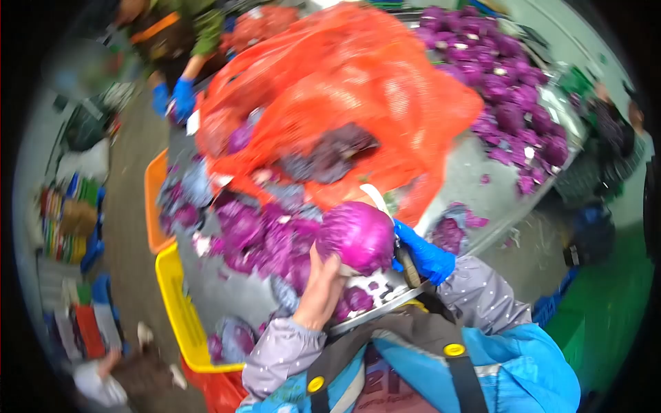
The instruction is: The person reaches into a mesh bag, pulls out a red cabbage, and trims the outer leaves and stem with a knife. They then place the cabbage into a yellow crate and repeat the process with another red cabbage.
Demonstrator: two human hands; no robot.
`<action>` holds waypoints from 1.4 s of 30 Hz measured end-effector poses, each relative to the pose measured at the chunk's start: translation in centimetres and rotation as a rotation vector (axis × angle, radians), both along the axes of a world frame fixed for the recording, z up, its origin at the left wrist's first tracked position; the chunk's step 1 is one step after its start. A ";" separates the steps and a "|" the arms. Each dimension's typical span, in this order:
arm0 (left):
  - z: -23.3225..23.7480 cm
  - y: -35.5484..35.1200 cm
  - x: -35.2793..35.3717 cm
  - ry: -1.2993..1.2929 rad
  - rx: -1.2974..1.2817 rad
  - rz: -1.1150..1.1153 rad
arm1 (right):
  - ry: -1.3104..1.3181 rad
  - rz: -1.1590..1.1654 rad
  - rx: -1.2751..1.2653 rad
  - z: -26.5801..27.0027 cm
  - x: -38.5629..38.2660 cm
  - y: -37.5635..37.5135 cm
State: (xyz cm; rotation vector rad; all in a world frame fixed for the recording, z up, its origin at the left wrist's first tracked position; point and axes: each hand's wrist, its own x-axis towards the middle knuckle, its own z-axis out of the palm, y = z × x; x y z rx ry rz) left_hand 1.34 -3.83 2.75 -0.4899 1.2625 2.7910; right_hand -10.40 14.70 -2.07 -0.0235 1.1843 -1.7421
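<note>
A peeled red cabbage [356,237] is held up over the near edge of the metal table, in front of my body. My bare left hand [321,290] is closed around its lower left side. On the cabbage's right is my right hand [427,256] in a blue glove, its fingers closed around the handle of a knife [409,267]. A pale, curved strip that looks like its blade shows behind the cabbage. Loose purple leaves [265,237] are heaped to the left of my left hand. Beyond the cabbage lies a large orange mesh sack [344,76] with dark leaves on it.
Many trimmed red cabbages [506,89] are piled on the metal table [475,182] at the far right. A yellow crate [180,320] and an orange crate [155,199] stand along the left edge. A co-worker's blue-gloved hands [180,100] are at the upper left; other people are at the sides.
</note>
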 end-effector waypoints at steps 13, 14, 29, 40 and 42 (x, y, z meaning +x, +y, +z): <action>-7.5 -1.2 4.0 0.147 -1.896 -0.614 | -0.023 -1.248 -0.033 -4.1 -10.2 23.5; -7.2 -3.0 5.2 0.019 -1.937 -0.558 | 0.132 -1.046 -0.042 -6.5 -10.8 27.2; -1.5 -13.5 -8.1 0.241 -1.901 0.285 | 0.509 0.233 0.091 -0.4 -8.5 -4.4; -2.1 -13.4 -27.0 -0.377 -2.172 -0.191 | 0.415 0.178 0.115 -2.2 -9.6 -4.8; -2.3 -14.1 -27.9 -0.435 -2.140 -0.195 | 0.364 0.175 0.108 -2.3 -10.1 -4.3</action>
